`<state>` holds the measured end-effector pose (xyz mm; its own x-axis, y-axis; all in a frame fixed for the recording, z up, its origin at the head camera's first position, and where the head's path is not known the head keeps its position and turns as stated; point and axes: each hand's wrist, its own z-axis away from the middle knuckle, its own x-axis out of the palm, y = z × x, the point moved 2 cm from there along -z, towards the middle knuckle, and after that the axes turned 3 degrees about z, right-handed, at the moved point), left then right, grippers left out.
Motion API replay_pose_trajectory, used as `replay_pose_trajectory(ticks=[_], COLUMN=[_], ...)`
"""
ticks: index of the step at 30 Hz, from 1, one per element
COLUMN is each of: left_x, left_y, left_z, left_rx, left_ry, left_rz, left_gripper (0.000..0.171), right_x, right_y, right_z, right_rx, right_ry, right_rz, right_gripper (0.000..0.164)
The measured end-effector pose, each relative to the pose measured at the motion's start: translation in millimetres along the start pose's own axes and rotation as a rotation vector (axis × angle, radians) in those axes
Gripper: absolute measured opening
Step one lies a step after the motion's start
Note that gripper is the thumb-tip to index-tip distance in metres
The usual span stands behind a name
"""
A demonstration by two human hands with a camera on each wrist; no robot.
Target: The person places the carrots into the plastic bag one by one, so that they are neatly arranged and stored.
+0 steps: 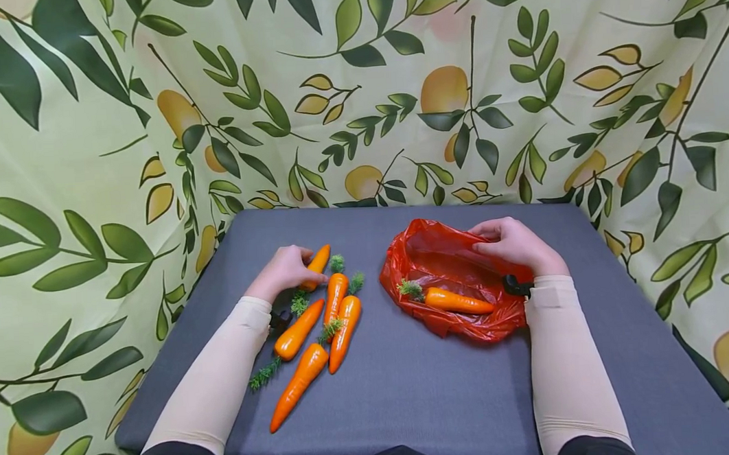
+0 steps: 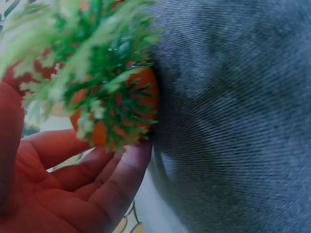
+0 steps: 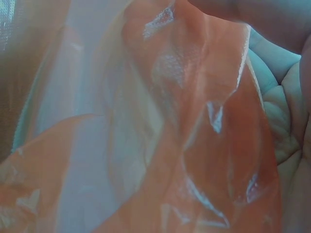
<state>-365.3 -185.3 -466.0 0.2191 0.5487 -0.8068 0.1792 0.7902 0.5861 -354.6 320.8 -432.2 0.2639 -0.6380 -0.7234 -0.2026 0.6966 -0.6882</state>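
Note:
My left hand grips an orange carrot at the far end of a group of carrots. In the left wrist view the carrot's green leafy top covers much of its orange body, and the fingers curl around its side. With its fingers and thumb, my right hand holds the far right rim of an open red plastic bag. One carrot lies in the bag's mouth, its green top to the left. Thin, see-through red plastic fills most of the right wrist view.
Several more carrots lie close together on the left of the grey table, among them one nearest the front and one beside it. A leaf-and-fruit patterned cloth hangs behind the table and at both sides.

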Motion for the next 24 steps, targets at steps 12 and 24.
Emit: replay_pose_trajectory(ticks=[12,24], left_x=[3.2,-9.6], left_y=[-7.9,0.0], left_z=[-3.2,3.0], left_rx=[-0.032,-0.015], left_ry=[-0.010,0.003], left_rz=[0.016,0.081], left_gripper=[0.059,0.052], right_x=[-0.5,1.8], right_y=[2.5,2.8], right_z=[-1.1,-2.4], right_rx=[-0.006,-0.010], right_ry=[-0.004,-0.003], right_rz=[0.004,-0.002], right_gripper=[0.035,0.033])
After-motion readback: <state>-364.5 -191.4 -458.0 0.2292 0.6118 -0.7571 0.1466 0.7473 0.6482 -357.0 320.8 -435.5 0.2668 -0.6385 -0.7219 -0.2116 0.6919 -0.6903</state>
